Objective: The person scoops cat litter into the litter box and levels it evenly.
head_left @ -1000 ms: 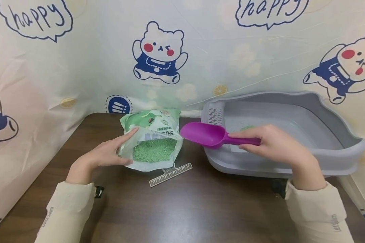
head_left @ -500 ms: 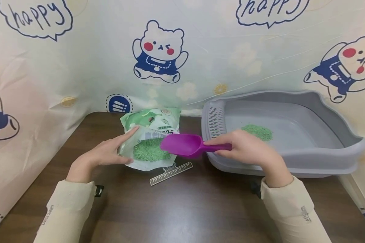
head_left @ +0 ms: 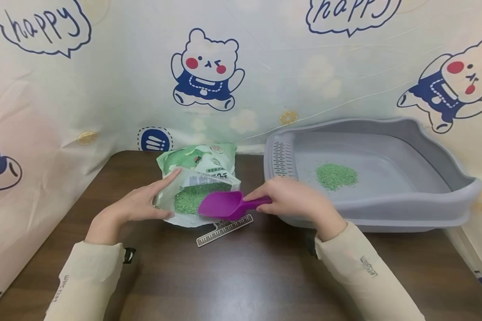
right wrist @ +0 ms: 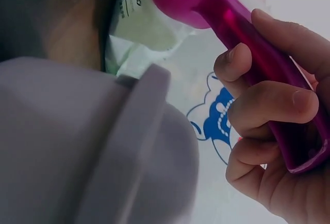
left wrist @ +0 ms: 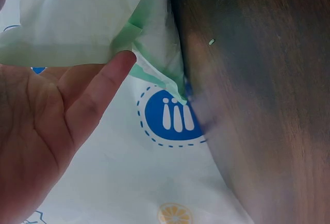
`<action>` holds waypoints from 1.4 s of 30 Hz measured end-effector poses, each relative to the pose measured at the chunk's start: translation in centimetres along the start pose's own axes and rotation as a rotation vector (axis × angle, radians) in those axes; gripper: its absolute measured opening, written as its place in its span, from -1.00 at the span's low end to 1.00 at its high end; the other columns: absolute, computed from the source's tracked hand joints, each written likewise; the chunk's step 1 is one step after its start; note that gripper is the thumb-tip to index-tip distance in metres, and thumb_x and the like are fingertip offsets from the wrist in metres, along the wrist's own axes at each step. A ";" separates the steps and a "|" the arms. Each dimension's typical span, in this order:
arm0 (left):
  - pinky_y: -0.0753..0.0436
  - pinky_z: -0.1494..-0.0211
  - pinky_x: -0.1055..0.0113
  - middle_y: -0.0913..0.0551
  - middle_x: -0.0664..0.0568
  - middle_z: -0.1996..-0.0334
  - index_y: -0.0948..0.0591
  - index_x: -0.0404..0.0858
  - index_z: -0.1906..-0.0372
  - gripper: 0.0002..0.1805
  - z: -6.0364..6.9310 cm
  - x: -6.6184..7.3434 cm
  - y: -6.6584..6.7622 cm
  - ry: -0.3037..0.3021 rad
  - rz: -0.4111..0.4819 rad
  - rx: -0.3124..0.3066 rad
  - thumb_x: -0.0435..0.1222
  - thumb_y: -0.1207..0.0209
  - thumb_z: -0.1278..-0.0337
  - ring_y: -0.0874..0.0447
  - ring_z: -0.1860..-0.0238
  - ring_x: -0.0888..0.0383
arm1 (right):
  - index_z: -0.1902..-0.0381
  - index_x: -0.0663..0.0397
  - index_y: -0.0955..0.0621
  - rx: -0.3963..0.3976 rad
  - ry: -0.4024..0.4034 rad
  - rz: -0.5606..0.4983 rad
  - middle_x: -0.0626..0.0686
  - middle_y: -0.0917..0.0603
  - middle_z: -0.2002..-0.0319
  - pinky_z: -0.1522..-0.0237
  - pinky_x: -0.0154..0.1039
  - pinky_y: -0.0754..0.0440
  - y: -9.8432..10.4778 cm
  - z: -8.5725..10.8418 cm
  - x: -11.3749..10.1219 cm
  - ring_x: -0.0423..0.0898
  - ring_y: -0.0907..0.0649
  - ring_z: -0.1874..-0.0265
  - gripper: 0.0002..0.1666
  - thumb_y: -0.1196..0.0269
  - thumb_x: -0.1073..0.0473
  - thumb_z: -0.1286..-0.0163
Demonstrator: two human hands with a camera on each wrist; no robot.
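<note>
A green-and-white bag [head_left: 202,157] of green pellets lies with its mouth toward the person. The left hand [head_left: 134,203] rests on the bag's left side, thumb and fingers spread along the rim; in the left wrist view that hand [left wrist: 56,115] has a straight finger against the pale bag [left wrist: 67,22]. The right hand [head_left: 295,200] grips the handle of a purple scoop [head_left: 221,205], whose tip is at the right part of the bag's mouth. In the right wrist view, fingers of the right hand [right wrist: 278,110] curl round the scoop's handle [right wrist: 252,48].
A grey tray [head_left: 377,211] stands on the right, with a small heap of green pellets [head_left: 336,176] on its floor and a slotted panel at its left end. A clip [head_left: 225,230] with a piano-key pattern lies in front of the bag. Behind hangs a printed cloth [head_left: 273,67].
The right hand and scoop have moved left and down, from over the grey tray's left side to the bag's mouth. Pellets in the tray are now uncovered. The left hand has stayed put.
</note>
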State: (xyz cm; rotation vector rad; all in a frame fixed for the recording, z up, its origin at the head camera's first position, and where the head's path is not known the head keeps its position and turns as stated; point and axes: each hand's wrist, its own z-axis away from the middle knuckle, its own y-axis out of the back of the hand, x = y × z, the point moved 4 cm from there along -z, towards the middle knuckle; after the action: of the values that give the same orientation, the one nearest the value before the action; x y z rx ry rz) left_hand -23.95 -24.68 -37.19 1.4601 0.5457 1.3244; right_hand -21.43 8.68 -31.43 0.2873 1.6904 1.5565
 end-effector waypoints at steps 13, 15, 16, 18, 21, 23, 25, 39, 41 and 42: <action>-0.44 -0.15 -0.38 -0.12 -0.25 -0.55 0.23 0.37 -0.56 0.24 -0.1 0.1 0.0 0.032 -0.016 -0.009 0.06 -0.42 0.05 -0.37 -0.33 -0.37 | -0.17 -0.13 -0.67 -0.029 0.004 0.010 -0.09 -0.80 0.19 0.49 -0.40 -0.45 -1.3 -1.7 0.3 -0.28 -0.43 0.60 -0.56 -0.32 0.22 -0.33; -0.47 -0.13 -0.36 -0.14 -0.25 -0.54 0.23 0.37 -0.57 0.24 -0.1 0.1 0.1 0.030 -0.025 -0.005 0.07 -0.42 0.05 -0.42 -0.30 -0.35 | -0.17 -0.14 -0.67 -0.032 -0.009 0.003 -0.08 -0.80 0.09 0.51 -0.39 -0.44 -1.5 -1.9 0.2 -0.27 -0.41 0.63 -0.56 -0.32 0.22 -0.33; -0.47 -0.12 -0.35 -0.14 -0.25 -0.54 0.23 0.37 -0.57 0.24 -0.1 0.1 0.1 0.029 -0.029 -0.003 0.08 -0.42 0.06 -0.43 -0.28 -0.35 | -0.17 -0.14 -0.67 -0.034 -0.017 -0.002 -0.08 -0.79 0.05 0.52 -0.39 -0.42 -1.6 -2.0 0.2 -0.27 -0.40 0.64 -0.56 -0.31 0.22 -0.34; -0.49 -0.10 -0.34 -0.16 -0.26 -0.53 0.23 0.37 -0.57 0.25 -0.1 0.1 0.2 0.025 -0.037 0.001 0.09 -0.42 0.07 -0.46 -0.26 -0.34 | -0.17 -0.14 -0.67 -0.035 -0.024 -0.014 -0.07 -0.78 0.02 0.54 -0.39 -0.40 -1.7 -2.1 0.2 -0.26 -0.37 0.66 -0.56 -0.30 0.23 -0.34; -0.49 -0.10 -0.34 -0.18 -0.28 -0.52 0.22 0.35 -0.57 0.25 -0.2 0.1 0.1 0.020 -0.036 0.002 0.10 -0.42 0.08 -0.46 -0.25 -0.35 | -0.17 -0.10 -0.67 -0.035 -0.024 -0.024 -0.05 -0.80 0.12 0.56 -0.41 -0.38 -1.9 -2.4 0.1 -0.26 -0.36 0.66 -0.57 -0.30 0.24 -0.34; -0.48 -0.11 -0.35 -0.17 -0.28 -0.52 0.23 0.35 -0.57 0.25 -0.2 0.1 0.0 0.022 -0.029 -0.002 0.10 -0.42 0.07 -0.44 -0.27 -0.36 | -0.17 -0.09 -0.67 -0.034 -0.025 -0.022 -0.06 -0.81 0.15 0.57 -0.42 -0.36 -2.0 -2.6 0.0 -0.27 -0.36 0.67 -0.57 -0.30 0.24 -0.34; -0.47 -0.12 -0.36 -0.17 -0.28 -0.52 0.23 0.35 -0.57 0.25 -0.2 0.1 0.0 0.023 -0.024 -0.002 0.09 -0.42 0.07 -0.43 -0.29 -0.36 | -0.17 -0.07 -0.67 -0.030 -0.024 -0.019 -0.04 -0.81 0.18 0.57 -0.43 -0.34 -2.0 -2.8 0.0 -0.27 -0.37 0.66 -0.57 -0.30 0.23 -0.34; -0.52 -0.07 -0.31 -0.28 -0.33 -0.46 0.22 0.33 -0.58 0.26 -0.3 0.1 0.1 0.024 -0.037 -0.001 0.12 -0.43 0.09 -0.51 -0.19 -0.31 | -0.19 -0.05 -0.65 0.025 -0.050 -0.062 -0.03 -0.71 0.47 0.61 -0.42 -0.34 -3.2 -4.3 0.2 -0.26 -0.39 0.70 -0.56 -0.31 0.23 -0.34; -0.52 -0.07 -0.31 -0.30 -0.35 -0.44 0.23 0.34 -0.57 0.25 -0.3 0.0 0.1 0.031 -0.034 -0.008 0.12 -0.42 0.08 -0.52 -0.18 -0.31 | -0.19 -0.06 -0.66 0.037 -0.059 -0.068 -0.04 -0.70 0.46 0.62 -0.42 -0.35 -3.6 -4.5 0.2 -0.26 -0.40 0.71 -0.56 -0.31 0.23 -0.34; -0.53 -0.07 -0.31 -0.31 -0.35 -0.44 0.23 0.35 -0.57 0.25 -0.3 0.0 0.0 0.034 -0.033 -0.010 0.13 -0.42 0.08 -0.52 -0.18 -0.31 | -0.18 -0.08 -0.66 0.046 -0.066 -0.065 -0.03 -0.68 0.48 0.62 -0.41 -0.36 -3.8 -4.6 0.2 -0.26 -0.40 0.71 -0.56 -0.31 0.23 -0.34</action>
State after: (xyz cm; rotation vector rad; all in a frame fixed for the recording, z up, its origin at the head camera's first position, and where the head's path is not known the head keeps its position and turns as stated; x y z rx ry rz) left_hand -24.20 -24.60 -37.19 1.4173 0.5824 1.3262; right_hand -23.40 4.60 -35.35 0.3009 1.6696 1.4474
